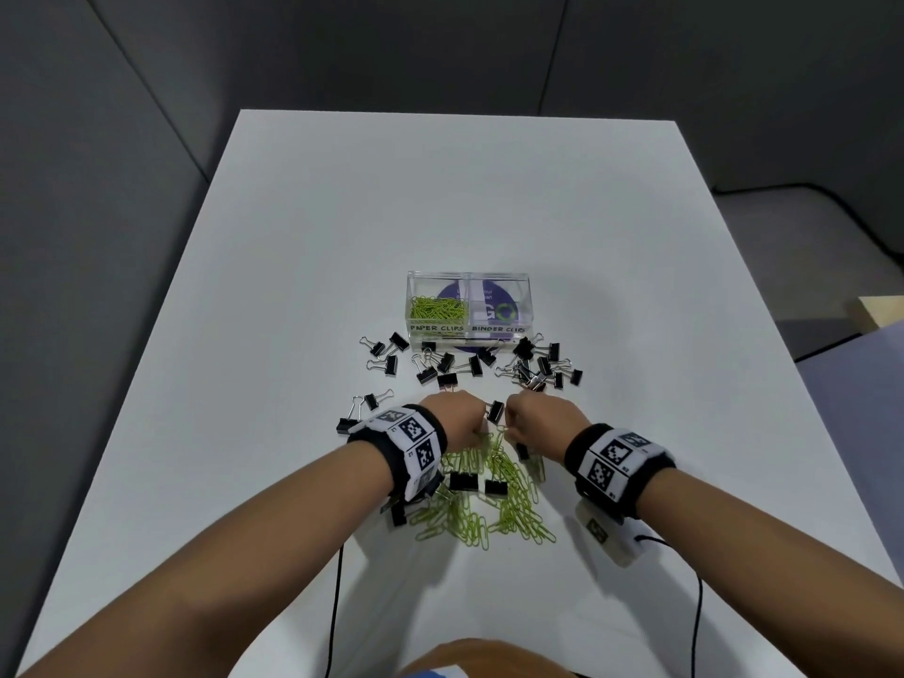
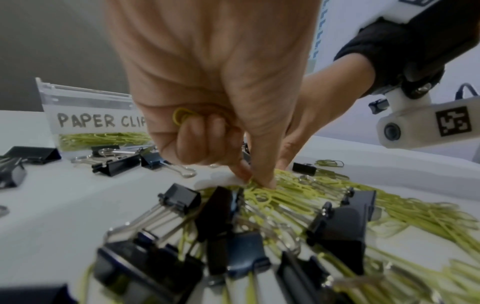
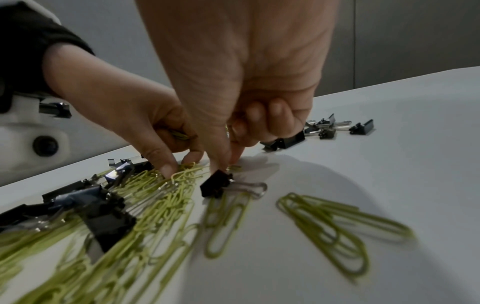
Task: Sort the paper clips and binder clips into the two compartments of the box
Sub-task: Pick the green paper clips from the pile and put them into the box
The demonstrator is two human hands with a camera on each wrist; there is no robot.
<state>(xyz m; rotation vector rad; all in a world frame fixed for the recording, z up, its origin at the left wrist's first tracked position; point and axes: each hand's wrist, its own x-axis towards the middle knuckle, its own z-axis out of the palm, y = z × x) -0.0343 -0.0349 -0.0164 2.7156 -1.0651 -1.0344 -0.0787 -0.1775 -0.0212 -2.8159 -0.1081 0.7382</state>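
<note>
Working the green paper clips on the table, you are handling thin, light, springy wire that lies flat and hooks onto its neighbours; expect several to lift together. Pinch each at a rounded end, where a fingertip can get under it. Your left hand pinches into the heap with thumb and forefinger, the other fingers curled over at least one clip in the palm. Your right hand pinches down just beside a small binder clip; whether it holds a paper clip cannot be told. The binder clips are stiffer and heavier, with smooth black bodies; take them across the body or by the wire handles. Most lie in front of the box, some mixed into the heap. The left compartment holds paper clips; the right one appears bare. Fingertip contact is hidden in the head view, and both wrist views blur nearby.
</note>
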